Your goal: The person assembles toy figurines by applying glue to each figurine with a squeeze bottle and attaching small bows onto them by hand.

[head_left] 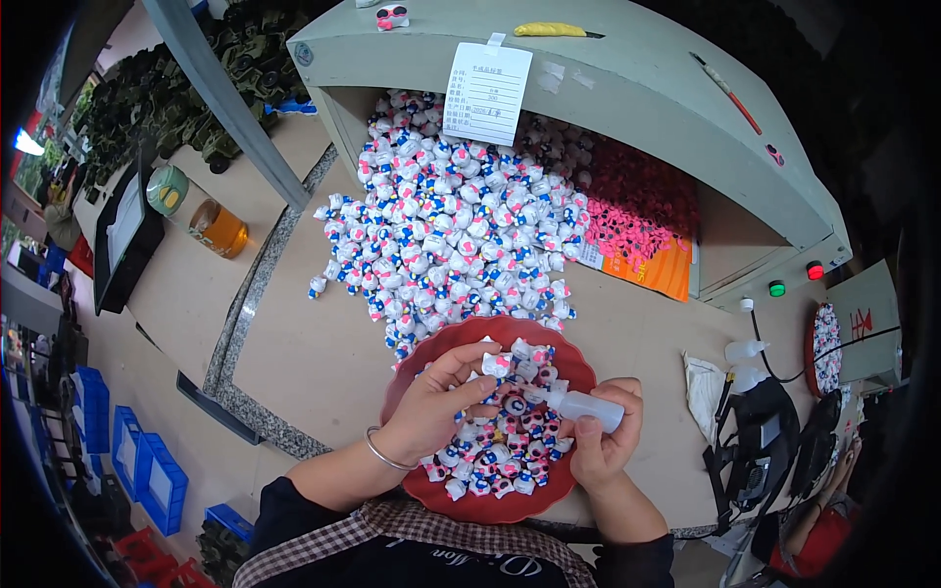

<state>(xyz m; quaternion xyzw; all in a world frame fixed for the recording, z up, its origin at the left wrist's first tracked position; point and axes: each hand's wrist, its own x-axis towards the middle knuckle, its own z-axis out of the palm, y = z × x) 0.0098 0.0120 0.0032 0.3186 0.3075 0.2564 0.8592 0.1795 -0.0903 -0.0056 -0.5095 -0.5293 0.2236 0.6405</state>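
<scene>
My left hand (443, 397), with a bangle at the wrist, pinches a small white figurine head (497, 365) with a pink bow. My right hand (610, 426) grips a translucent white squeeze bottle (591, 410) that lies nearly level, its thin nozzle toward the figurine. Whether the nozzle touches it, I cannot tell. Both hands are over a red scalloped bowl (569, 365) with many small figurines, several wearing dark pink glasses. Beyond the bowl spreads a big pile of white and blue figurines (446, 211).
A grey-green shelf box (627, 69) stands behind the pile, with pink glasses pieces (632, 227) under it. A paper label (487, 93) hangs from its front. At left stands a bottle of amber drink (211, 220). At right are a black strap bag (760, 441) and small squeeze bottles (747, 351).
</scene>
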